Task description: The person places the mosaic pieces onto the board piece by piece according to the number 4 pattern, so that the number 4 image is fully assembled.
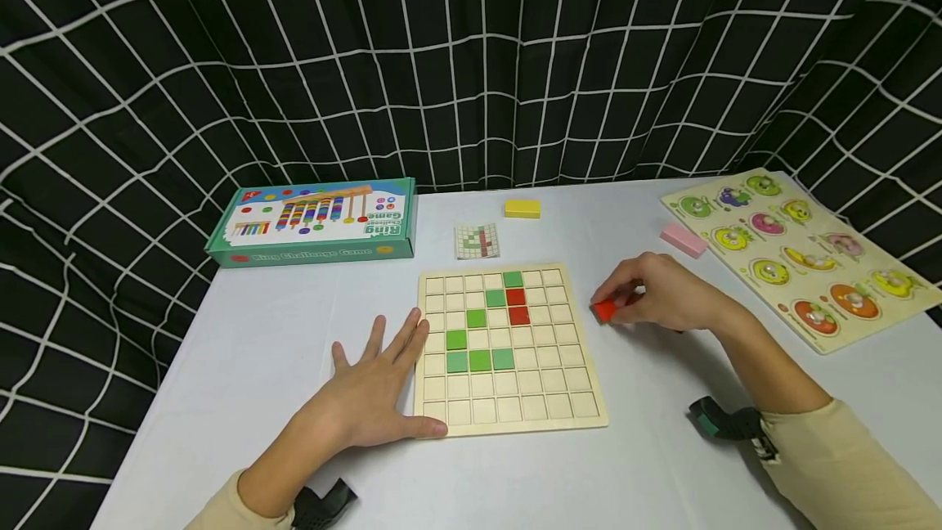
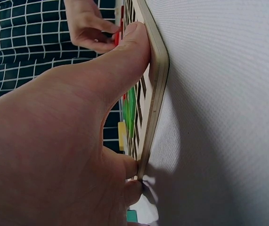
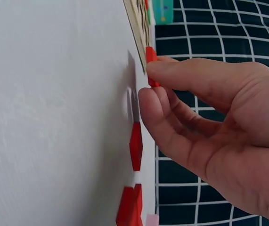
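A square wooden grid board (image 1: 545, 407) lies flat in the middle of the table. Set in its cells are several green tiles (image 1: 477, 318) in two shades and two red tiles (image 1: 518, 316), one above the other. My left hand (image 1: 375, 399) lies spread at the board's left side, its thumb on the near left corner and fingertips along the left edge. Just off the board's right edge, my right hand (image 1: 662, 293) pinches a red square tile (image 3: 151, 56) between thumb and fingers. Loose red tiles (image 3: 135, 146) lie below that hand in the right wrist view, mostly hidden by it in the head view.
Behind the board lies a small pattern card (image 1: 477, 242), with a yellow block (image 1: 522, 208) beyond it. A green game box (image 1: 316, 223) stands at the back left. To the right are a pink block (image 1: 684, 240) and a fruit puzzle board (image 1: 798, 256). Grid-patterned black curtain surrounds the table.
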Demonstrator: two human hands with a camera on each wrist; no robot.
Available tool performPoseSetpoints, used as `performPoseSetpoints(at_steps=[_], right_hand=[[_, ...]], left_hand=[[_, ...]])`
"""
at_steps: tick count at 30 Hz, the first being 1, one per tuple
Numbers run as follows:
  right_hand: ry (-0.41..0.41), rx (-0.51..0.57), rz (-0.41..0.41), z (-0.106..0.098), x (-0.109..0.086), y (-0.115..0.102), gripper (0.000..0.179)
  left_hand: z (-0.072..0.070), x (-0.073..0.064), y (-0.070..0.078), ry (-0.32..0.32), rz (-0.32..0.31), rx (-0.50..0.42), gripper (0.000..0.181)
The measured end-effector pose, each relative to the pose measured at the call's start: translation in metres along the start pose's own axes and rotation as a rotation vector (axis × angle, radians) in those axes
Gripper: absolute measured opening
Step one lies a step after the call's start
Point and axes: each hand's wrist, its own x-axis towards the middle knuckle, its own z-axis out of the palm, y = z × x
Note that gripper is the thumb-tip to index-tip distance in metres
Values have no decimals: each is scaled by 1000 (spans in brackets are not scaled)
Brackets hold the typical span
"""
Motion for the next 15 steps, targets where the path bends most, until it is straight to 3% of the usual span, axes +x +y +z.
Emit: performPoseSetpoints(at_steps=[15], right_hand=[[-25,137,81,18,7,-24,28]], left_hand=[[1,-1,0,6,0,8,132]])
